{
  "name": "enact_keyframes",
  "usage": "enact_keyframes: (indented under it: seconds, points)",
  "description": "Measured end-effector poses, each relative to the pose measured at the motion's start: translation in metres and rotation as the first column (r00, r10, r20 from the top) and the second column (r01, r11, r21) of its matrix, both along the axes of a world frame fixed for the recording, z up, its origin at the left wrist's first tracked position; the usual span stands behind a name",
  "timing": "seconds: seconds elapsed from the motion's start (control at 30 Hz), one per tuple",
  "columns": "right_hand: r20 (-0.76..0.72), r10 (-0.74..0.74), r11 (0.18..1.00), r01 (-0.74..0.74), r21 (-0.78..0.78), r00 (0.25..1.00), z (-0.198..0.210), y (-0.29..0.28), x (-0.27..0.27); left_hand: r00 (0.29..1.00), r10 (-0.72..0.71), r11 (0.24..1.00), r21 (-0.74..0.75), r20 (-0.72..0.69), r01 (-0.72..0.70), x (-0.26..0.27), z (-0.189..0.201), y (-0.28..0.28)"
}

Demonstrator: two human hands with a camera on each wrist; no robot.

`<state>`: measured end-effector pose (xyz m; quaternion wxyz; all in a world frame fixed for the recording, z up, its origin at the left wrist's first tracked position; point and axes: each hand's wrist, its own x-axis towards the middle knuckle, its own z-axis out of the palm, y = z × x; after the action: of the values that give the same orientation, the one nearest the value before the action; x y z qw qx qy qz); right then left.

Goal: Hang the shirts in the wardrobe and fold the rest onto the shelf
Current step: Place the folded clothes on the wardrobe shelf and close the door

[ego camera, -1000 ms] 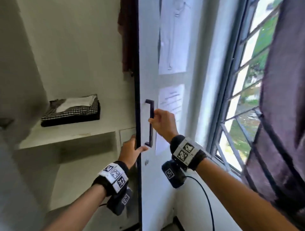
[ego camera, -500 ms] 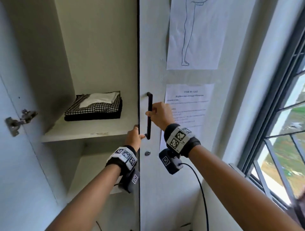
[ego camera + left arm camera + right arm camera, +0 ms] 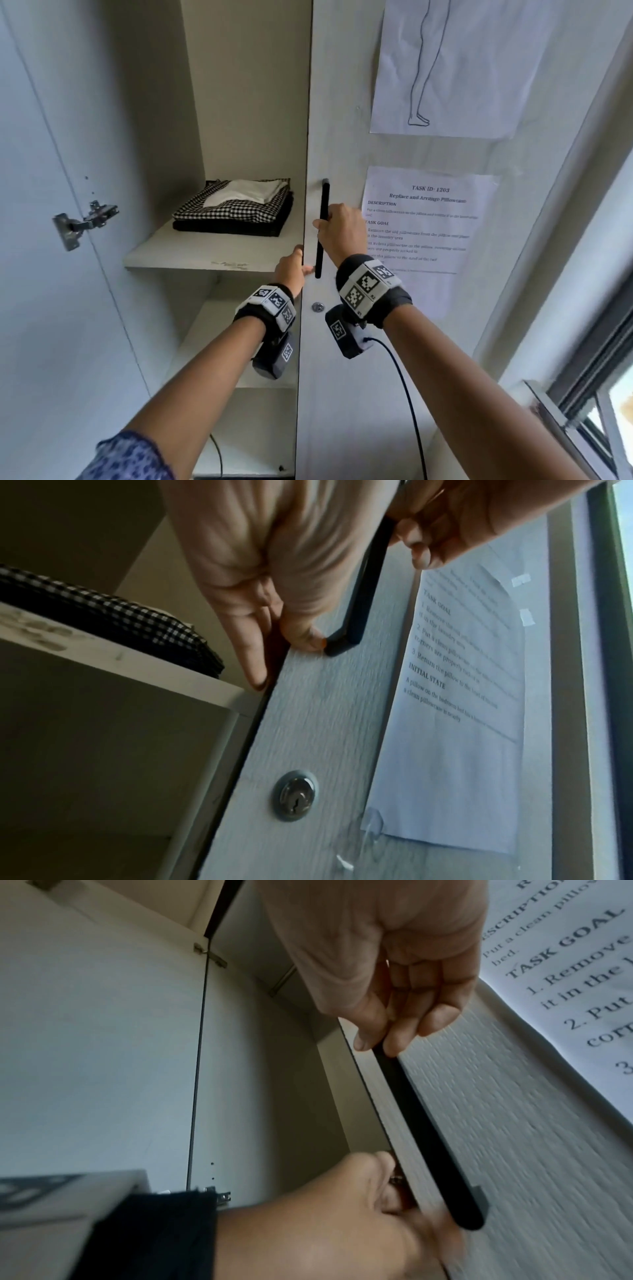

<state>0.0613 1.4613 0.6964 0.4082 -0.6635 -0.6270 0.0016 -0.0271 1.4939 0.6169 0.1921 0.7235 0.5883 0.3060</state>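
On the upper shelf [image 3: 191, 255] of the wardrobe [image 3: 246, 85] lies a folded stack [image 3: 236, 209] — black cloth lowest, black-and-white gingham above, a white piece on top. No hanging shirts show. Shelf and walls are matte off-white board; a metal hinge [image 3: 80, 222] sits on the open left door [image 3: 51, 274]. Beside the opening stands the right door [image 3: 342, 377], pale with a faint grain, carrying a slim black bar handle [image 3: 323, 219], a round lock [image 3: 318, 307] and two taped paper sheets [image 3: 421, 219]. Right hand [image 3: 342, 233] curls round the handle — thumb and fingertips pinching it. Left hand [image 3: 291, 270] clasps the door's edge, its fingers [image 3: 251, 653] behind, thumb in front.
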Motion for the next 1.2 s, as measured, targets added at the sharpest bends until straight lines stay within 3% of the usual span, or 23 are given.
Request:
enact_keyframes:
  seconds: [0.1, 0.17, 0.27, 0.4, 0.47, 0.57, 0.7, 0.77, 0.87, 0.97, 1.07, 1.13, 1.2]
  points:
    - [-0.013, 0.021, 1.000, -0.021, 0.008, 1.000, 0.000, -0.001, 0.001, 0.998, -0.022, 1.000, 0.018, 0.062, 0.021, -0.012, -0.007, -0.008]
    - [-0.016, 0.041, 0.999, -0.041, -0.016, 0.999, -0.001, -0.007, 0.002, 0.979, -0.044, 0.997, 0.064, 0.198, 0.032, -0.032, -0.019, -0.029]
    - [0.003, 0.021, 0.995, -0.020, -0.094, 1.000, -0.016, -0.025, -0.002, 0.949, 0.011, 0.989, 0.134, 0.316, -0.057, -0.076, -0.038, -0.081]
    - [0.168, 0.057, 0.965, -0.011, -0.263, 0.984, -0.063, -0.069, -0.040, 0.937, 0.204, 0.941, 0.207, 0.282, -0.267, -0.173, -0.054, -0.153]
    - [0.302, 0.206, 0.928, -0.088, -0.362, 0.931, -0.096, -0.092, -0.077, 0.882, 0.338, 0.863, 0.265, 0.328, -0.430, -0.230, -0.054, -0.194]
    - [0.286, 0.424, 0.839, -0.254, -0.481, 0.859, -0.141, -0.123, -0.147, 0.762, 0.517, 0.685, 0.346, 0.389, -0.641, -0.302, -0.053, -0.263]
    - [0.229, 0.646, 0.735, -0.512, -0.445, 0.728, -0.156, -0.165, -0.254, 0.629, 0.628, 0.456, 0.439, 0.458, -0.774, -0.376, -0.050, -0.344]
    - [0.196, 0.726, 0.675, -0.628, -0.388, 0.659, -0.147, -0.189, -0.305, 0.577, 0.690, 0.385, 0.454, 0.436, -0.804, -0.409, -0.052, -0.375]
    - [0.142, 0.791, 0.607, -0.737, -0.297, 0.595, -0.124, -0.219, -0.380, 0.520, 0.761, 0.402, 0.347, 0.388, -0.847, -0.464, -0.063, -0.404]
    - [-0.012, 0.805, 0.582, -0.794, -0.174, 0.593, -0.094, -0.241, -0.447, 0.516, 0.789, 0.466, 0.222, 0.334, -0.857, -0.510, -0.071, -0.419]
    - [-0.115, 0.692, 0.698, -0.701, -0.143, 0.713, -0.073, -0.248, -0.496, 0.562, 0.768, 0.537, 0.170, 0.306, -0.826, -0.540, -0.070, -0.424]
    - [-0.070, 0.569, 0.810, -0.573, -0.126, 0.820, -0.070, -0.245, -0.517, 0.608, 0.744, 0.588, 0.160, 0.278, -0.793, -0.555, -0.068, -0.423]
    - [-0.032, 0.507, 0.851, -0.506, -0.144, 0.862, -0.071, -0.243, -0.523, 0.650, 0.717, 0.634, 0.154, 0.250, -0.758, -0.564, -0.065, -0.419]
